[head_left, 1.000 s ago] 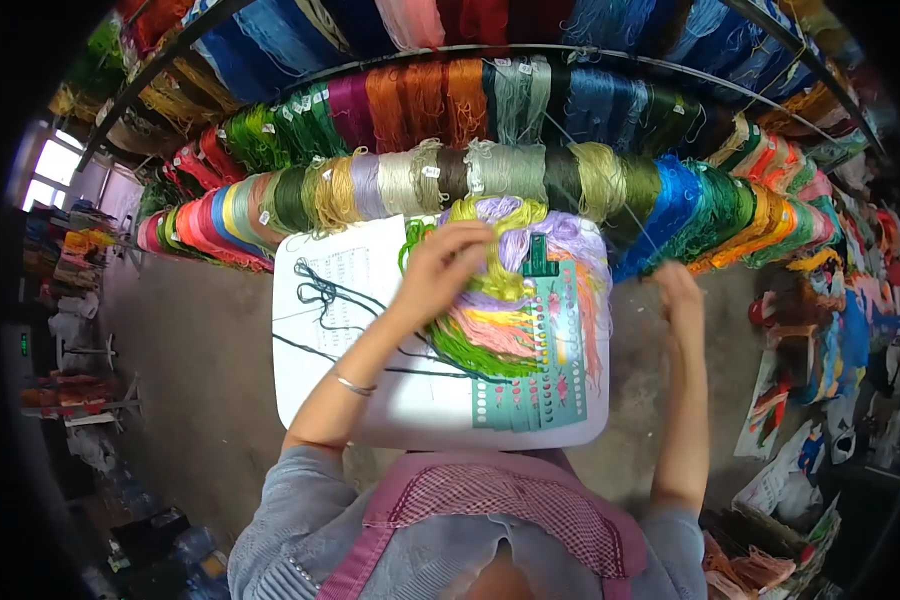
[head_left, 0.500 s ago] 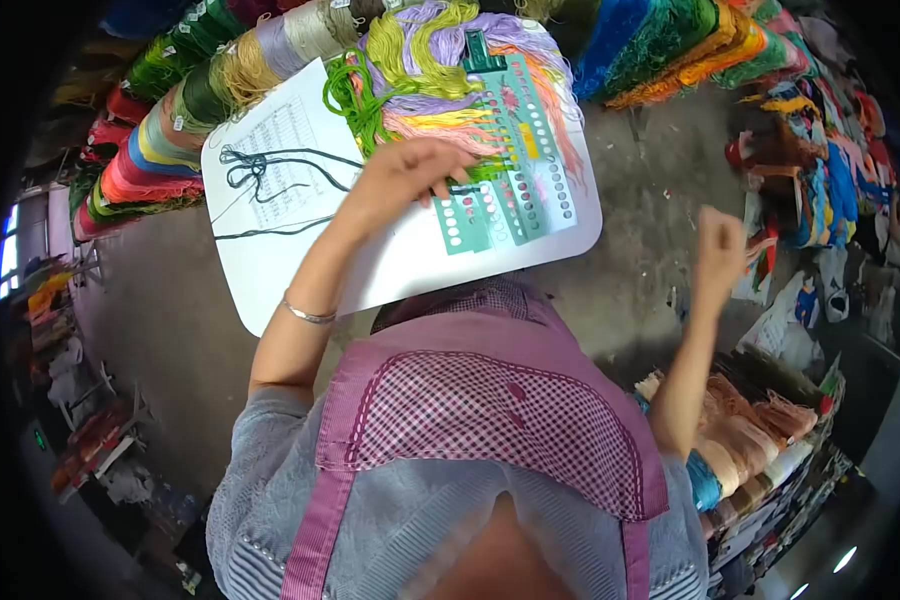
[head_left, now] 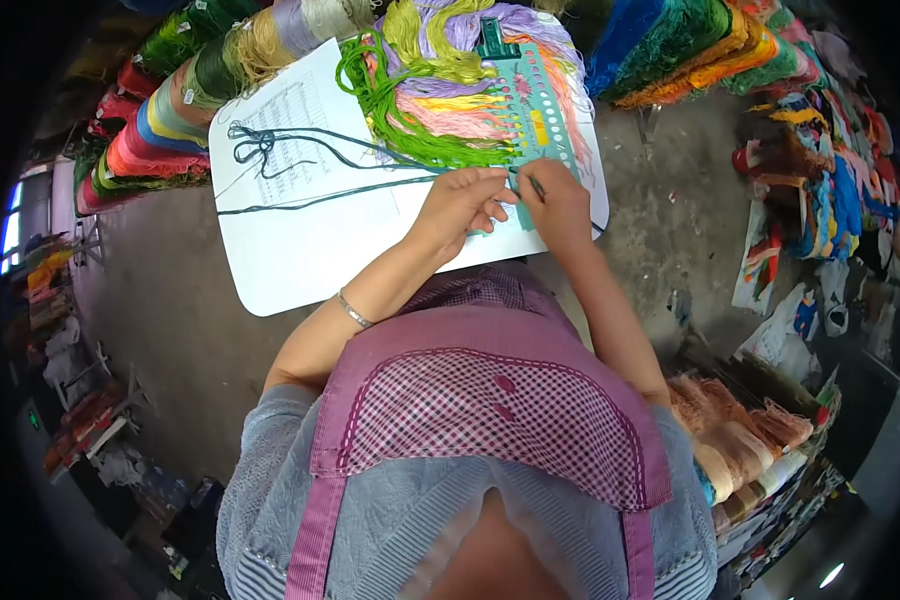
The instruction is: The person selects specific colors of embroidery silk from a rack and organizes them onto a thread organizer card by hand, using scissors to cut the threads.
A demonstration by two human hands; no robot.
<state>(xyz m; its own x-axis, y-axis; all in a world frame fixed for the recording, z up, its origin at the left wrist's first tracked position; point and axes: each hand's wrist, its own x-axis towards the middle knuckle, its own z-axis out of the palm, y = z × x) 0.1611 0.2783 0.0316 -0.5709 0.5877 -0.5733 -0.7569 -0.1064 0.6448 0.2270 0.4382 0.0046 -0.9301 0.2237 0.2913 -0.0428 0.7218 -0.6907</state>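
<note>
Both of my hands meet over the lower part of a green punched card (head_left: 560,130) on a white board (head_left: 300,265). My left hand (head_left: 460,210) pinches the dark green thread (head_left: 360,162), which trails left across a printed sheet (head_left: 295,110). Close beside it on the right, my right hand (head_left: 558,205) is closed on a dark strand near the card's holes. Bright green, pink and yellow threads (head_left: 455,125) hang from the card's left side. A dark green clip (head_left: 495,38) sits at the card's top.
Rows of coloured yarn skeins (head_left: 165,145) line the upper left, with more hanging skeins (head_left: 710,50) at the upper right. Peach and tan bundles (head_left: 735,435) lie at the lower right. Further yarn (head_left: 825,190) hangs on the far right.
My right hand has come in from the far right to the card, beside my left hand. My left hand has moved right and down. The dark thread now runs to the hands.
</note>
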